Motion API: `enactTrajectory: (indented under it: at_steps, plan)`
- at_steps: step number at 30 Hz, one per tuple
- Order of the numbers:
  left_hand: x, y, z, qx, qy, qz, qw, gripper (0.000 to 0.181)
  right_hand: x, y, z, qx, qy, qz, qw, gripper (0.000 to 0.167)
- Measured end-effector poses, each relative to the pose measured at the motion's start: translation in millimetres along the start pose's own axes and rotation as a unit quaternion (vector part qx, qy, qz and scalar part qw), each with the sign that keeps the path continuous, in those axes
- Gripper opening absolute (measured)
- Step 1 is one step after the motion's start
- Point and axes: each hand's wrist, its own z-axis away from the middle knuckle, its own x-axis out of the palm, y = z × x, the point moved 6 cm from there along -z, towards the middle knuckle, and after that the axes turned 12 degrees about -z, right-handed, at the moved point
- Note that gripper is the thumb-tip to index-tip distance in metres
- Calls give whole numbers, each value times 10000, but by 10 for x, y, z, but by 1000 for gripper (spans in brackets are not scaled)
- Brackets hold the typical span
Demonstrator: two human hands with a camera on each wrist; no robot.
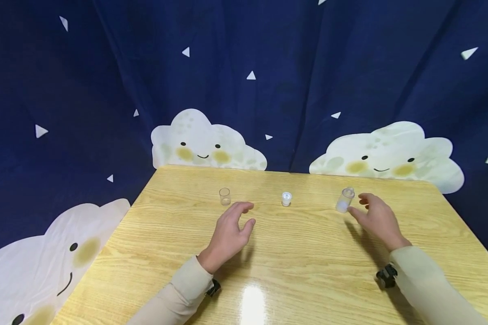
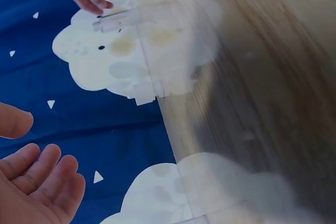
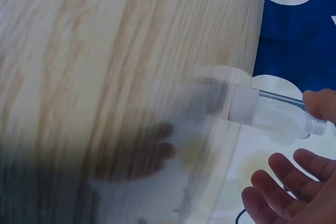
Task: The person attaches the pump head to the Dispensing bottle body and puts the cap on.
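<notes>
A small clear bottle (image 1: 344, 200) with a threaded neck and a whitish base stands upright on the right side of the table. My right hand (image 1: 376, 220) is beside it, thumb and fingers spread around a gap. In the right wrist view the thumb (image 3: 321, 104) overlaps the neck of the bottle (image 3: 278, 114); whether it touches, I cannot tell. My left hand (image 1: 229, 232) hovers over the table with fingers loosely bent and holds nothing. Just beyond it stands a clear, cup-like cylinder (image 1: 225, 197). Between the hands is a small white cap-like piece (image 1: 286, 198).
The wooden table (image 1: 293, 257) has a glossy surface that reflects light near its front. Behind it hangs a dark blue curtain (image 1: 236, 99) printed with clouds and white triangles. A black wrist device (image 1: 387, 276) sits under the right sleeve.
</notes>
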Motion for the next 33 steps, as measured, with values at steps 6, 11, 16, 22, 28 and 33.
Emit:
enactTrajectory:
  at_steps: [6, 11, 16, 22, 28, 33]
  plan:
    - [24, 4, 6, 79, -16, -94, 9999, 35, 76, 111, -71, 406, -210, -276, 9986, 76]
    - [54, -14, 20, 43, -135, -182, 9997, 36, 141, 140, -117, 592, -242, -396, 9972, 83]
    - [79, -15, 22, 87, -182, -203, 9996, 36, 181, 130, -154, 731, -124, -531, 9958, 83]
    - [73, -14, 9, 103, -172, -112, 9997, 36, 215, 155, -162, 859, -158, -931, 9918, 83]
    - [55, -25, 10, 143, -115, -161, 9997, 35, 256, 142, -199, 875, -8, -1115, 9899, 86]
    - [46, -40, 25, 148, -85, -198, 9997, 35, 239, 123, -226, 731, 331, -1013, 9916, 74]
